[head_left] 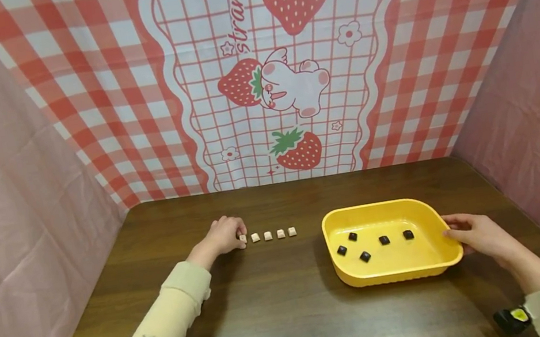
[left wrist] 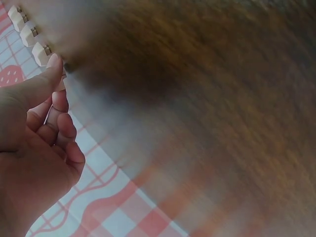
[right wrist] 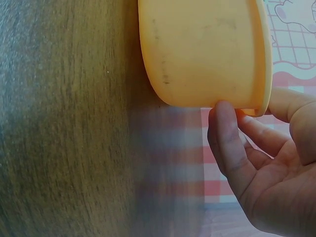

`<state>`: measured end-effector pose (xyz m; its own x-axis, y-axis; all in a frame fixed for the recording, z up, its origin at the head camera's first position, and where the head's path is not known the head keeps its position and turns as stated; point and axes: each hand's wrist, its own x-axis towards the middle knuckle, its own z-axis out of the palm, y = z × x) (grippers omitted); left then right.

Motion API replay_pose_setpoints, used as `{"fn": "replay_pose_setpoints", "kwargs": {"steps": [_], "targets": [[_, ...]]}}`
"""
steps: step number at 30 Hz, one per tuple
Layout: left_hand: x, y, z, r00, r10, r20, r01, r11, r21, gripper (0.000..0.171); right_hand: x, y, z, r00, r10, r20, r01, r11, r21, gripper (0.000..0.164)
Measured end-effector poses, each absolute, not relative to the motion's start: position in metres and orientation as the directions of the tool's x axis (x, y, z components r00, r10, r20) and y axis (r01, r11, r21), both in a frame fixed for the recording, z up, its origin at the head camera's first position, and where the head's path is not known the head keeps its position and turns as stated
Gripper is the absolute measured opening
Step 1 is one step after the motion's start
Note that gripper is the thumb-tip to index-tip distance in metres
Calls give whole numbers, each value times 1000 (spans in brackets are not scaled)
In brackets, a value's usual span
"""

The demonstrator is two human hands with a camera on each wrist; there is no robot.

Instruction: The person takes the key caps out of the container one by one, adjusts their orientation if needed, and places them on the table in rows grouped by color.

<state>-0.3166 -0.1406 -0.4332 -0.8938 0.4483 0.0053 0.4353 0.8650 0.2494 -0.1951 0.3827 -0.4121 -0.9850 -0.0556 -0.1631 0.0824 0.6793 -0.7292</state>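
Observation:
At the left end of a row of white keycaps, my left hand pinches the endmost keycap between thumb and fingers. In the left wrist view the thumb and fingers mostly hide it, while other white keycaps run on beyond the thumb. My right hand grips the right end of a yellow plastic tray, thumb over the rim. Seen from the right wrist, fingers press against the tray's outer wall. Several black keycaps lie scattered on the tray's floor.
The dark wooden table ends at a red-and-white checked strawberry cloth hung behind it. Pink cloths hang along both sides. A dark wrist strap shows near the right sleeve.

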Motion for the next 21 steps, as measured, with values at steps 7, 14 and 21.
{"fn": "replay_pose_setpoints", "kwargs": {"steps": [7,14,21], "targets": [[-316,-142,-433,-898,441,-11,422,866,267,24,-195,382,-413,-984,-62,-167,84,666,-741,62],[-312,-144,-426,-896,442,31,433,857,279,22,-195,382,-413,-986,-62,-157,77,661,-747,62],[-306,-137,-415,-883,458,104,470,856,215,21,-194,382,-412,-987,-61,-151,74,656,-751,61]]}}
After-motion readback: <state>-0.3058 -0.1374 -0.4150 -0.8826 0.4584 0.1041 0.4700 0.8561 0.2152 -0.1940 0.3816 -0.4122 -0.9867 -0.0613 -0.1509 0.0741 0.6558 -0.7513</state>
